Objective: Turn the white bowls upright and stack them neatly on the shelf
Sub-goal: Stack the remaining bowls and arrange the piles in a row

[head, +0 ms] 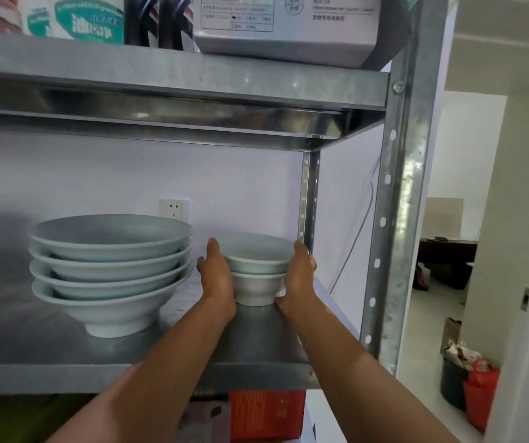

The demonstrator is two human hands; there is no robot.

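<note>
Two small white bowls (256, 270) stand upright, one nested in the other, on the metal shelf (256, 340) near its right rear post. My left hand (216, 276) presses against the left side of this small stack and my right hand (299, 276) against its right side, so both hands grip it. To the left stands a stack of several large white bowls (109, 270), all upright and nested, resting on the same shelf.
The shelf above (176, 78) hangs low over the bowls and carries a grey box (285, 24) and packages. Metal uprights (397, 203) stand at the right. A wall socket (175, 208) sits behind the bowls. Red boxes (266, 414) sit on the shelf below.
</note>
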